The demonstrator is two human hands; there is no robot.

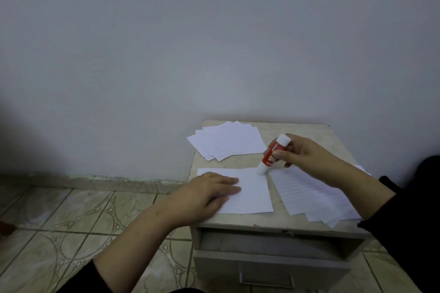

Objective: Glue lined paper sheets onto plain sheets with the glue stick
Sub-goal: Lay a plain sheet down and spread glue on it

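Note:
A plain white sheet (254,194) lies on the small table (316,135). My left hand (209,191) presses flat on its left part with straight fingers. My right hand (302,153) grips a red glue stick (273,153), tilted, with its white tip touching the sheet's upper right corner. A pile of lined sheets (307,194) lies to the right of the plain sheet, partly under my right forearm. A fanned pile of plain sheets (226,140) rests at the table's far left corner.
The table stands against a grey wall and has a partly open drawer (266,266) with a metal handle at its front. Patterned floor tiles (71,221) spread to the left. The piles overhang the table's edges a little.

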